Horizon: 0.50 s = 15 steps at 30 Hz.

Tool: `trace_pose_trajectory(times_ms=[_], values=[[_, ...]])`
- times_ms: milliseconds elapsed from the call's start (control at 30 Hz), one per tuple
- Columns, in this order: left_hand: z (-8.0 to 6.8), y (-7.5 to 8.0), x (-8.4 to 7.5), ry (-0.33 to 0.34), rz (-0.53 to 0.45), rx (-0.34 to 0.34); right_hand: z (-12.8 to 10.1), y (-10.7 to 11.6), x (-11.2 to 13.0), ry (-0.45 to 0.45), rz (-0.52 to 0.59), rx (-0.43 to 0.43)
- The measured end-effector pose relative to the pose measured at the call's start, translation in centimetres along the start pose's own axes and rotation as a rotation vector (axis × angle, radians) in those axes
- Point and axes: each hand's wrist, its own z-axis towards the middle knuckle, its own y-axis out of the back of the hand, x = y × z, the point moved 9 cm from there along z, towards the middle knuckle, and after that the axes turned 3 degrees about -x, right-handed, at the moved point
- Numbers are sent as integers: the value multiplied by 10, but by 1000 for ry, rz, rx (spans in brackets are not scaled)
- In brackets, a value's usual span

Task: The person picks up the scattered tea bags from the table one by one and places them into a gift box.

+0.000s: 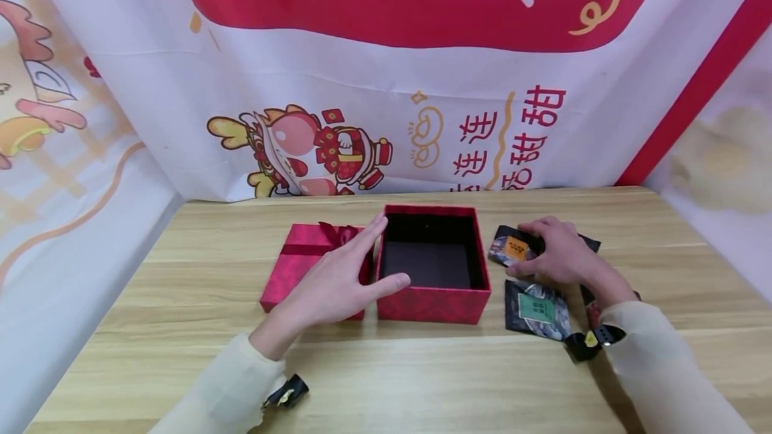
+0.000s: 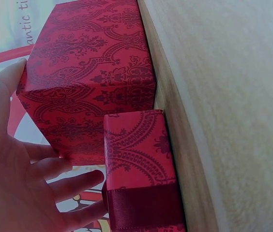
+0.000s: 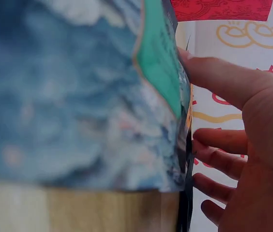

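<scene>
An open red patterned box (image 1: 431,305) with a black inside stands mid-table. My left hand (image 1: 338,283) lies along its left wall, fingers straight, the thumb reaching over the front corner. Under that hand is the red lid (image 1: 293,266) with a dark ribbon bow, close against the box. In the left wrist view, the left fingers (image 2: 64,186) spread beside the box and lid. To the right, my right hand (image 1: 561,253) spans a flat dark packet with an orange label (image 1: 516,248), thumb and fingertips at its edges. A green-labelled packet (image 1: 537,310) lies just in front.
Another dark packet (image 1: 591,243) shows partly behind the right hand, and one with red on it (image 1: 593,313) is mostly hidden by the right wrist. A printed cloth (image 1: 374,79) hangs behind the wooden table (image 1: 422,374).
</scene>
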Motion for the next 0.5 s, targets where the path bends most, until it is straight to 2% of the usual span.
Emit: trace_pose_trajectory(times_ms=[500], values=[[0, 0, 0, 5, 2, 5, -1, 1, 10, 68, 17, -22]])
